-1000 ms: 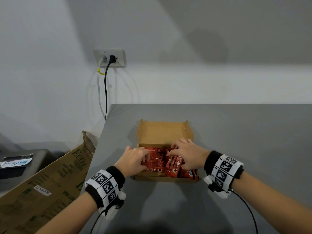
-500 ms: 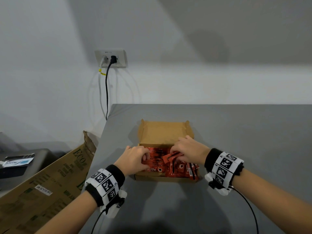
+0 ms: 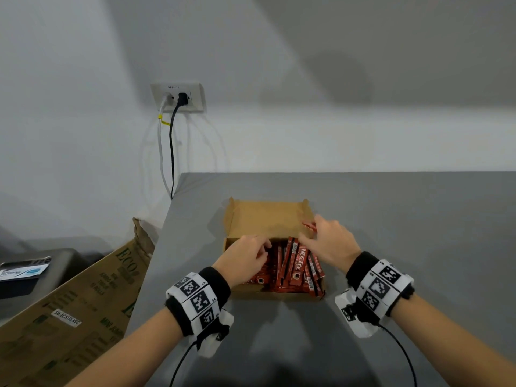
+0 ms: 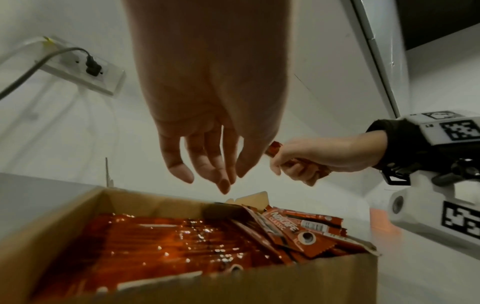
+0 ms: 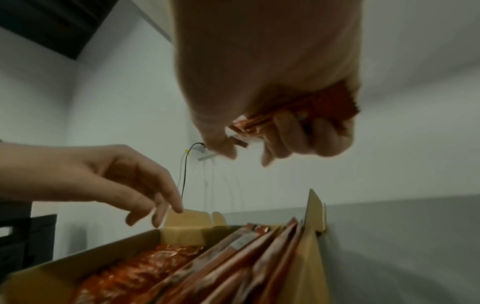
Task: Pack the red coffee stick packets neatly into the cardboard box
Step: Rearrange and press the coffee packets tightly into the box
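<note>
An open cardboard box (image 3: 268, 216) sits on the grey table, packed with several red coffee stick packets (image 3: 296, 265). The left rows lie flat; those on the right stand tilted on edge (image 5: 259, 257). My right hand (image 3: 325, 241) is raised over the box's right side and grips a small bunch of red packets (image 5: 298, 111), whose end pokes out by the thumb (image 4: 274, 148). My left hand (image 3: 245, 256) hovers above the left rows (image 4: 155, 240) with fingers relaxed and pointing down, holding nothing.
The box lid flap (image 3: 268, 208) stands open at the back. A large brown carton (image 3: 69, 311) leans against the table's left edge. A wall socket with two plugged cables (image 3: 178, 97) is behind. Bare grey table (image 3: 405, 219) lies to the right and front.
My right hand has lifted out of the box toward its back right corner with packets in its grip. My left hand has risen off the packets and its fingers have loosened.
</note>
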Demonstrator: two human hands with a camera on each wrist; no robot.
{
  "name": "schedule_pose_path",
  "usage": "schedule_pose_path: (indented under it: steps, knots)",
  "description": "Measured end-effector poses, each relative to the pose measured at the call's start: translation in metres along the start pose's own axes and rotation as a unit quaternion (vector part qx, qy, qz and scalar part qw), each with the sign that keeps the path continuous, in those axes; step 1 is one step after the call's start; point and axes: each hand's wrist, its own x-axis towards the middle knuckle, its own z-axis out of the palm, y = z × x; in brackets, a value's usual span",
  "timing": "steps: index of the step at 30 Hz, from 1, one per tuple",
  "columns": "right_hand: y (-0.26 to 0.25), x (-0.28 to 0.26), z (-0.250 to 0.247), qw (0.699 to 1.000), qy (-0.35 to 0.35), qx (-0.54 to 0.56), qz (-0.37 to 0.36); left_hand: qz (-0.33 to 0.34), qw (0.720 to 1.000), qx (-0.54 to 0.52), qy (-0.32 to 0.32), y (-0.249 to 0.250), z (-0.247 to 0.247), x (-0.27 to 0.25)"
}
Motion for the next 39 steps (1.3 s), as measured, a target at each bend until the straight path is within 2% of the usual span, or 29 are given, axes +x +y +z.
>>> schedule_pose_path:
  steps: [3,5,11,18,24,26,30,32,34,36,39]
  knots:
    - [0.002,-0.012,0.015,0.991,-0.082,-0.088,0.051,0.001,1.000,0.009,-0.010,0.002,0.004,0.001]
    - [0.004,-0.015,0.022,0.986,-0.107,-0.107,0.069,-0.005,1.000,0.008,-0.015,0.000,0.004,-0.001]
    - [0.005,-0.010,0.021,0.988,-0.119,-0.025,0.093,-0.024,1.000,-0.011,-0.011,-0.012,0.002,-0.004]
    - [0.010,-0.013,0.017,0.991,-0.087,-0.013,0.101,-0.022,0.999,-0.015,-0.040,-0.008,0.009,-0.009]
    - [0.006,-0.011,0.013,0.990,-0.099,-0.024,0.093,-0.015,0.999,-0.019,-0.027,-0.010,0.004,-0.008]
    - [0.005,-0.009,0.008,0.993,-0.080,-0.025,0.088,-0.022,0.999,-0.027,-0.022,-0.011,0.000,-0.009]
    - [-0.006,-0.006,0.000,0.998,-0.001,0.040,0.039,-0.044,0.996,-0.076,0.022,-0.005,-0.013,-0.010]
    - [-0.020,-0.005,0.003,0.995,-0.008,0.092,-0.036,-0.043,0.987,-0.146,0.060,0.002,-0.017,-0.010]
    - [-0.035,-0.006,0.014,0.986,-0.031,0.125,-0.110,-0.024,0.975,-0.214,0.058,0.009,-0.020,-0.009]
    - [-0.046,-0.008,0.021,0.973,-0.032,0.186,-0.136,-0.005,0.970,-0.236,0.050,0.010,-0.019,-0.010]
    - [-0.052,-0.007,0.024,0.957,-0.045,0.247,-0.146,-0.014,0.965,-0.244,0.090,0.002,-0.023,-0.013]
